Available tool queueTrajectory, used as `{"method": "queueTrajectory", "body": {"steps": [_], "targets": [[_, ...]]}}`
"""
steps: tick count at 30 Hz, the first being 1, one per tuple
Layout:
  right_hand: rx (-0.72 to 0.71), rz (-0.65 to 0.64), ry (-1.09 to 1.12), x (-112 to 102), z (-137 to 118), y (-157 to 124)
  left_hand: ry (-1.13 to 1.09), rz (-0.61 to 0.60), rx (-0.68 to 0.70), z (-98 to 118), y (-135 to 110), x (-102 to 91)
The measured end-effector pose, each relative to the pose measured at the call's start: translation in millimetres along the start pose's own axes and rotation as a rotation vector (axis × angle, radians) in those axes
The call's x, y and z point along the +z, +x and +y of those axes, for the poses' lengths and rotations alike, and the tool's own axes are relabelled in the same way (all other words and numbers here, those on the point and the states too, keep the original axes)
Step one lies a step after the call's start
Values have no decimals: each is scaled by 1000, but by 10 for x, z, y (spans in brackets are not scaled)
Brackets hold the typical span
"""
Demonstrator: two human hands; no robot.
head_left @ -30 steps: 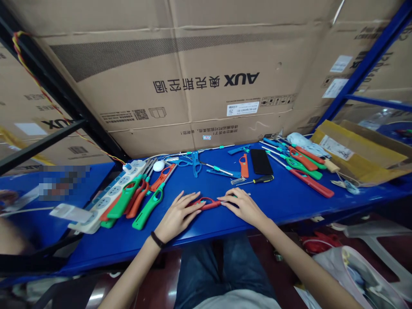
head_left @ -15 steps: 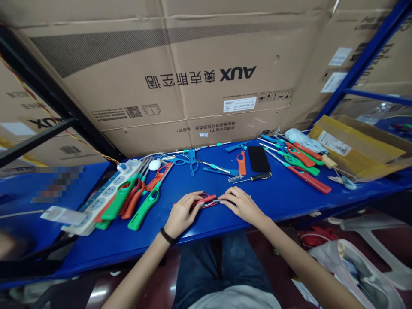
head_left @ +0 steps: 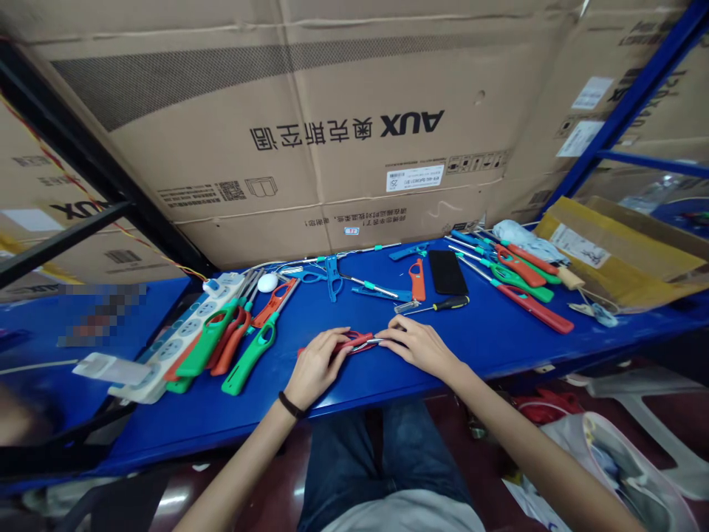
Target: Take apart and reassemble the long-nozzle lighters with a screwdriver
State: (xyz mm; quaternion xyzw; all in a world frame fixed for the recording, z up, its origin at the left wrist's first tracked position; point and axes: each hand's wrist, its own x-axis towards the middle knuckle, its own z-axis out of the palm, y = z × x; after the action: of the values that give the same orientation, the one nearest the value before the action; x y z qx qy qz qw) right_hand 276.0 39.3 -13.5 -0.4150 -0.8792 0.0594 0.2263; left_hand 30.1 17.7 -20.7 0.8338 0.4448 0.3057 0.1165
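My left hand [head_left: 320, 366] is closed around a red lighter casing [head_left: 359, 344] low over the blue table's front half. Most of the casing's left end lies hidden under those fingers. From the right, my right hand [head_left: 419, 344] pinches a thin silvery tube [head_left: 376, 340] at the casing's right end. How far the tube sits inside the casing is too small to make out. Beyond my hands lie a screwdriver [head_left: 448, 303], an orange lighter casing [head_left: 417, 281] and a black phone [head_left: 447, 273].
Green and orange lighters, including a green one [head_left: 252, 358], lie on and beside a white power strip [head_left: 182, 332] at left. More lighters, one of them red [head_left: 535, 309], lie at right near a yellow envelope [head_left: 598, 255]. Blue lighter parts [head_left: 333, 279] lie toward the cardboard box [head_left: 343, 89].
My right fingers have shifted slightly at the casing's right end, and more of the silvery tube shows there. My left hand keeps its hold.
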Motion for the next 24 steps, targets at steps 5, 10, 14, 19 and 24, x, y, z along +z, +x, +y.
{"method": "queueTrajectory", "body": {"steps": [5,10,14,19,24], "targets": [[-44,38,42,48,39,26,-4,-1,2,-1,-12,4],[-59,23,115,39,69,7,-25,9,-20,-13,-18,24],[-66,23,120,4,72,3,-32,12,-28,-18,-14,34],[-50,38,140,18,72,18,-36,17,-26,-22,-18,36],[-49,37,173,23,81,48,-34,16,-26,-22,-22,33]]}}
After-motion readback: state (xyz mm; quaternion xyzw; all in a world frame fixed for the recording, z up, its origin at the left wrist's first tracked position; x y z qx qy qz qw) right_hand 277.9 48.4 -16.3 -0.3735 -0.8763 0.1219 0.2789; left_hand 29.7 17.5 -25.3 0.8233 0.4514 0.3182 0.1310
